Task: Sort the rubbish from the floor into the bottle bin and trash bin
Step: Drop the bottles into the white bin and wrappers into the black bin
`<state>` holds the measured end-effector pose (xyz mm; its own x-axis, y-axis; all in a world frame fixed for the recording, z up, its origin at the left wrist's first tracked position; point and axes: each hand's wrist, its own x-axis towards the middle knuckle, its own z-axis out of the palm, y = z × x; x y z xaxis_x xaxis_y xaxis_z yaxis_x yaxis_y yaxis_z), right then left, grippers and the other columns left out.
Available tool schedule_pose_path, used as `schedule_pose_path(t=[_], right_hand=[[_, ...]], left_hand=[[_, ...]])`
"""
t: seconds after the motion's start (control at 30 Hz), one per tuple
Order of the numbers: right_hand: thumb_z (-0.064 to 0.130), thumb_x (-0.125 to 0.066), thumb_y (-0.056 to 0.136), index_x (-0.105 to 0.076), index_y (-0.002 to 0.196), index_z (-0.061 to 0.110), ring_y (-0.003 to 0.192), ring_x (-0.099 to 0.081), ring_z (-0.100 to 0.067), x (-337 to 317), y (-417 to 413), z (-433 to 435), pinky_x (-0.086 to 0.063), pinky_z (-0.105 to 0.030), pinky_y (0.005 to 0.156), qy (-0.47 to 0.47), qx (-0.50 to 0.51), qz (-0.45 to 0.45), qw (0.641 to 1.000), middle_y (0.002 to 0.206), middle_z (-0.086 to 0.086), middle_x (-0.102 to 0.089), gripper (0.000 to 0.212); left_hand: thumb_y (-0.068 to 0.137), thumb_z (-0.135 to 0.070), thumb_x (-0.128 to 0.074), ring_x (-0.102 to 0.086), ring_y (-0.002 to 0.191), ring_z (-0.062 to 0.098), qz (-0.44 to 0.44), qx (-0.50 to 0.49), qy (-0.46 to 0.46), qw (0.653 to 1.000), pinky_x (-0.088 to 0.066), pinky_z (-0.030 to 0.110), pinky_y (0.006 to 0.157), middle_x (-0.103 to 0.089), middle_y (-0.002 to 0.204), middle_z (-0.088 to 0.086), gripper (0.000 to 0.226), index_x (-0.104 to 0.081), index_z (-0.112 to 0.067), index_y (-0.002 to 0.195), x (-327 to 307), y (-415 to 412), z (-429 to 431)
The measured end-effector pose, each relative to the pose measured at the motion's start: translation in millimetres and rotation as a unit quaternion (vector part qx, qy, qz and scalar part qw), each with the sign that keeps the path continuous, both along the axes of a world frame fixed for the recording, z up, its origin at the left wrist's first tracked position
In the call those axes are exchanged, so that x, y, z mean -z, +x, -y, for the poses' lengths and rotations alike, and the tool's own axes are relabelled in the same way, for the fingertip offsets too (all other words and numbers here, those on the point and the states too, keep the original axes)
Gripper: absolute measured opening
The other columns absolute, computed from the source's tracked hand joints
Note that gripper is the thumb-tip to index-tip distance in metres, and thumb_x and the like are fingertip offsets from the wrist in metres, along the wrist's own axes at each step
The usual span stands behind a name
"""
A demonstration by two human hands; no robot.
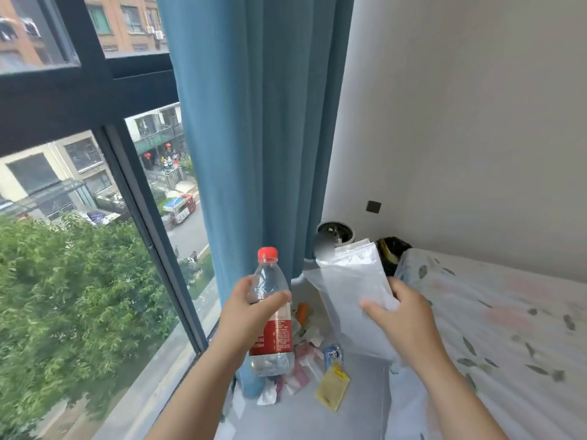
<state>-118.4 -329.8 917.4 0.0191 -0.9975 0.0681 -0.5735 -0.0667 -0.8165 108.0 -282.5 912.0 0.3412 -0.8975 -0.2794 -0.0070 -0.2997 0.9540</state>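
Observation:
My left hand [251,309] grips a clear plastic bottle [271,341] with a red cap and red label, held upright in front of the blue curtain. My right hand [403,315] holds a large white plastic zip bag [352,281] by its lower part, raised above the floor. On the grey floor below lie several wrappers, among them a yellow packet [333,387], a blue-and-white wrapper [333,355] and pink wrappers [303,366]. At the far corner stand a white round bin [344,233] and a bin lined with a black bag [392,249].
A blue curtain [260,138] hangs ahead, reaching the floor. A tall window [79,217] fills the left side. A bed with a leaf-patterned sheet [495,328] takes up the right. The floor strip between window and bed is narrow.

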Motion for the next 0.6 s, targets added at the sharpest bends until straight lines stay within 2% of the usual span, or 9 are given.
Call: schedule_pose_path(t=[0.07,0.13,0.27,0.37,0.47,0.53,0.6], right_hand=[[0.015,-0.071,0.076,-0.061,0.08,0.018,0.068,-0.061,-0.016,-9,-21,6,-0.046,-0.032,0.056,-0.013,0.014,0.02,1.0,0.073,0.002,-0.065,0.011],[0.015,-0.07,0.076,-0.06,0.076,0.021,0.059,-0.056,-0.009,-15,-46,14,-0.041,-0.022,0.05,-0.026,0.02,0.036,0.999,0.068,0.005,-0.063,0.012],[0.013,-0.07,0.075,-0.056,0.067,0.023,0.05,-0.049,-0.002,-21,-98,37,-0.035,-0.014,0.043,-0.047,0.04,0.056,0.997,0.058,0.008,-0.058,0.02],[0.012,-0.07,0.075,-0.058,0.07,0.023,0.052,-0.049,-0.003,-24,-134,56,-0.036,-0.011,0.044,-0.054,0.05,0.06,0.995,0.061,0.007,-0.059,0.017],[0.013,-0.07,0.075,-0.06,0.072,0.019,0.056,-0.05,-0.012,-24,-168,71,-0.037,-0.02,0.049,-0.048,0.054,0.063,0.995,0.065,0.003,-0.061,0.011],[0.015,-0.07,0.075,-0.06,0.073,0.016,0.06,-0.053,-0.022,-22,-190,79,-0.038,-0.028,0.053,-0.043,0.067,0.065,0.995,0.067,-0.001,-0.063,0.01],[0.018,-0.07,0.075,-0.061,0.076,0.013,0.065,-0.056,-0.028,-19,-211,88,-0.039,-0.031,0.055,-0.041,0.09,0.065,0.993,0.072,-0.007,-0.064,0.011]], left_hand=[[0.077,-0.031,-0.075,-0.069,0.077,0.013,0.02,0.011,-0.014,1.0,-0.052,0.027,0.061,-0.067,0.091,-0.006,0.038,-0.05,-0.037,0.105,-9,-23,11],[0.08,-0.031,-0.072,-0.069,0.076,0.011,0.029,0.022,-0.021,0.999,-0.049,0.024,0.059,-0.067,0.088,-0.008,0.029,-0.05,-0.04,0.096,-16,-49,22],[0.077,-0.032,-0.075,-0.07,0.079,0.013,0.028,0.04,-0.023,0.999,-0.054,0.028,0.067,-0.068,0.09,-0.007,0.03,-0.054,-0.038,0.099,-24,-102,50],[0.075,-0.037,-0.076,-0.068,0.081,0.011,0.033,0.046,-0.029,0.998,-0.054,0.027,0.067,-0.064,0.092,-0.011,0.036,-0.052,-0.04,0.101,-27,-141,71],[0.075,-0.037,-0.076,-0.069,0.082,0.014,0.037,0.048,-0.016,0.998,-0.057,0.033,0.073,-0.064,0.093,-0.009,0.032,-0.051,-0.041,0.094,-26,-174,88],[0.064,-0.045,-0.077,-0.071,0.082,0.016,0.047,0.051,0.001,0.998,-0.058,0.039,0.078,-0.067,0.095,-0.007,0.043,-0.051,-0.039,0.097,-25,-193,97],[0.055,-0.051,-0.073,-0.071,0.08,0.017,0.069,0.053,0.024,0.996,-0.059,0.04,0.078,-0.069,0.095,-0.005,0.057,-0.052,-0.033,0.105,-24,-208,107]])
